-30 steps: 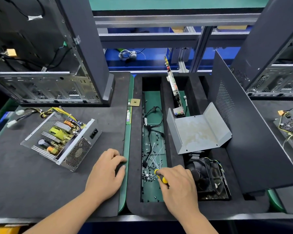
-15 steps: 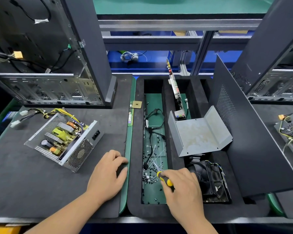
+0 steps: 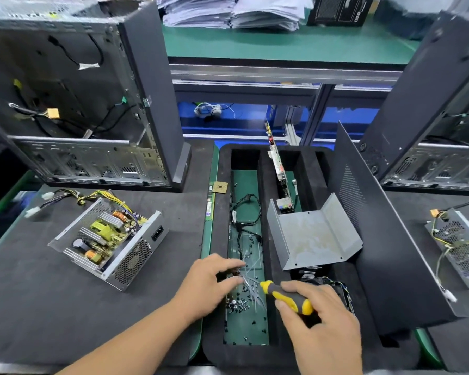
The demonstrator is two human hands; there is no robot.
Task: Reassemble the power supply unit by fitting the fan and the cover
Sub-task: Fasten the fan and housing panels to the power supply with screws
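The open power supply unit (image 3: 107, 240) lies tilted on the dark mat at the left of the bench (image 3: 38, 293), its circuit board and coils exposed and its bundle of yellow and black wires (image 3: 73, 197) trailing off toward the back left. Its bent metal cover (image 3: 314, 234) sits upside down across the foam tray (image 3: 268, 355) to the right, resting over 1 of the tray's compartments. The fan (image 3: 336, 286) lies in the compartment just in front of the cover, mostly hidden behind the right hand (image 3: 320, 318).

That hand grips a yellow and black screwdriver (image 3: 287, 295), fingers wrapped over the handle, which points left toward the long green-floored compartment. The left hand (image 3: 209, 284) reaches into that compartment, its fingers curled down onto a scatter of small screws (image 3: 238, 304) and clear cable ties (image 3: 251, 280); whether it actually pinches 1 is hard to tell, since the fingertips blur into the pile.

A black cable (image 3: 244, 209) lies further back in the same compartment. A circuit card (image 3: 278, 169) stands on edge in the next slot. A dark side panel (image 3: 385, 239) leans against the tray's right side. An open computer case (image 3: 79, 104) stands behind the unit, and a 2nd power supply (image 3: 458, 244) lies at the far right.
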